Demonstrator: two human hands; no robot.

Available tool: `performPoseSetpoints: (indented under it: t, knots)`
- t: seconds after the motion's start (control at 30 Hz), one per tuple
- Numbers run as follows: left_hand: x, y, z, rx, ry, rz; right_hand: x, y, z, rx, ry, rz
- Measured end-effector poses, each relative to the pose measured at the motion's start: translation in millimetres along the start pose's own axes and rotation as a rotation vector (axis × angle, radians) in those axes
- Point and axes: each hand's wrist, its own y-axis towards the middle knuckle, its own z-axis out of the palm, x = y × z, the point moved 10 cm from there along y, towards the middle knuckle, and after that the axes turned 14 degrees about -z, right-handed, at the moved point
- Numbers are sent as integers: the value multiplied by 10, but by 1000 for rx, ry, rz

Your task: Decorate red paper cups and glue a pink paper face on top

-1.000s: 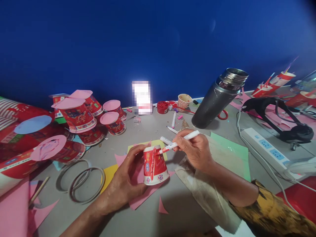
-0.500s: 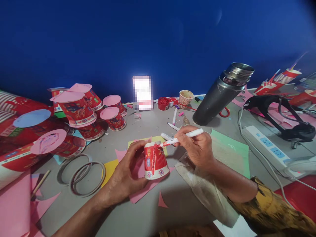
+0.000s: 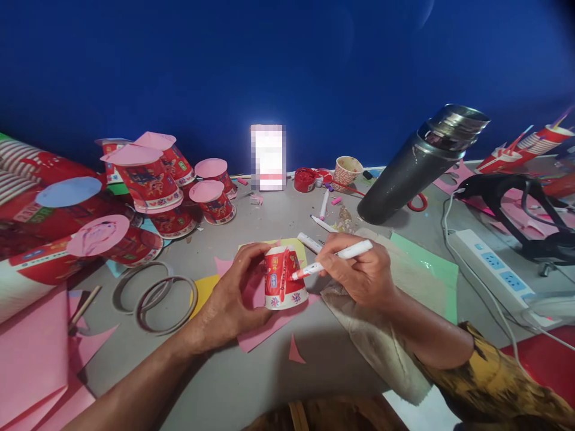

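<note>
My left hand (image 3: 233, 293) is wrapped round the left side of a red printed paper cup (image 3: 287, 281), which is held upside down with its white flowered rim at the bottom. In my right hand (image 3: 359, 266) is a white marker pen (image 3: 344, 252) with a red tip. Its tip touches the cup's side, just right of a red line running down it. Pink paper (image 3: 260, 336) lies beneath the cup, with yellow paper (image 3: 251, 244) behind it. A pale cloth (image 3: 381, 347) is under my right wrist.
Several upturned cups topped with pink discs (image 3: 141, 179) crowd the left, near two tape rings (image 3: 164, 305). A dark flask (image 3: 404, 179) stands behind my right hand. To the right are a power strip (image 3: 494, 266) and a black strap frame (image 3: 485, 200). Loose markers (image 3: 324, 205) lie behind.
The marker's tip has moved from near the top of the cup down to the middle of its side. My left hand keeps its hold. The whole view has shifted slightly.
</note>
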Motion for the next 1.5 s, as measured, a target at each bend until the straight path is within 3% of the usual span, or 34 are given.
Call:
performPoseSetpoints:
  t: [0.1,0.23,0.4,0.57,0.73,0.9,1.07,1.37,1.5]
  knots:
    - [-13,1,-3,-9,42,9,30,4,60,51,33,-23]
    - [-14,10,-18,-23,43,-2,52,4,6,4,-11,-68]
    - [-63,7,2,-21,92,34,103,8,99,84,42,-120]
    - [-110,-16,-2,-52,160,65,127,22,43,25,1,-151]
    - [-158,-36,12,-61,262,78,144,17,111,87,46,-160]
    - [-184,-45,-8,-89,305,73,124,10,47,47,-51,-122]
    - [-179,-47,-2,-87,267,95,128,-7,140,89,77,-140]
    - [-36,-2,-16,-54,106,11,3,-28,3,-17,33,-11]
    - [-18,-8,-18,-36,78,-4,41,-25,56,24,70,-27]
